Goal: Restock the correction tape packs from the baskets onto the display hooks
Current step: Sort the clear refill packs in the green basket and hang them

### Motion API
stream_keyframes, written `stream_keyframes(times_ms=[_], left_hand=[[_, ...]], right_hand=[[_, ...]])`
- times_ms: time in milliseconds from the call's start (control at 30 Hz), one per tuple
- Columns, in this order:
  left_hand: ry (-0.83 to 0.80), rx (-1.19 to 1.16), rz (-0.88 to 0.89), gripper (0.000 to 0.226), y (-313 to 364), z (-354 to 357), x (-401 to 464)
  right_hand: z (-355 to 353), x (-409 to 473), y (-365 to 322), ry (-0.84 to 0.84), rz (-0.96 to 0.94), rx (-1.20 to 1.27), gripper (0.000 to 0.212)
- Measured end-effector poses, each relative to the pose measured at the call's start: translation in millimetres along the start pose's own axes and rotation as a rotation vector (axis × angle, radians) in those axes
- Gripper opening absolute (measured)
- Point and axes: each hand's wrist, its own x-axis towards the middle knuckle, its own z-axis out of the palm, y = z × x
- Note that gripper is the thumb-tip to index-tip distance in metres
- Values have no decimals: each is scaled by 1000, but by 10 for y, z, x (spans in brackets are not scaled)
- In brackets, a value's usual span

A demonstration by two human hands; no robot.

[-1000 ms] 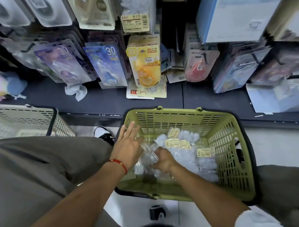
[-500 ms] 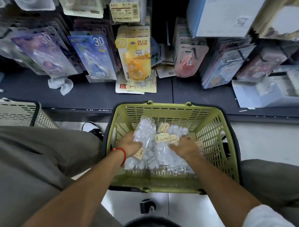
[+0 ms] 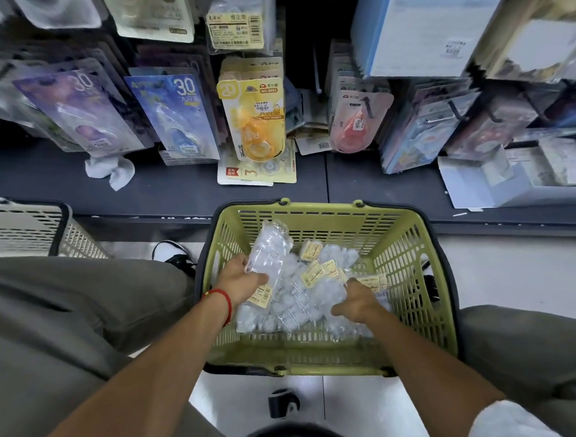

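Left hand (image 3: 241, 281) gripped long clear plastic pack of white correction tapes (image 3: 266, 252), fingers closed round lower end, pack tilted up inside green slatted plastic basket (image 3: 410, 246) on floor. Right hand (image 3: 358, 301) pressed flat, fingers spread, on remaining loose packs (image 3: 303, 303). Best practice, likely: lift one pack clear, find hang hole, then reach display hooks (image 3: 457, 110).

Both bare forearms are reaching forward and down. The left hand (image 3: 241, 281) is curling its fingers in a closed grip, while the right hand (image 3: 358, 301) is lying palm-down with fingers spread.
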Motion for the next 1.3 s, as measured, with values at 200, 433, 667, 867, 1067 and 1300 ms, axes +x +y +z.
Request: stream_keyframes(times_ms=[200,433,667,867,1067,1300], left_hand=[[135,32,149,25,152,56,-57],[52,-91,319,30,472,93,-211],[-339,-561,359,83,851,94,-532],[-213,-790,478,66,1282,-76,-876],[-33,-720,708,54,1824,-435,-1091],[67,-428,920,64,2354,-999,-1085]], right_hand=[[-1101,-311,-122,-64,-295,-225,60],[-1979,-1083,-999,-150,-626,-393,42],[-2117,-1485,-1402,409,-873,-141,57],[-2139,-1626,-1549,671,-848,86,75],[-2195,-1661,-1690,342,-784,638,65],[-2394,-1817,-1909,422,-1039,752,27]])
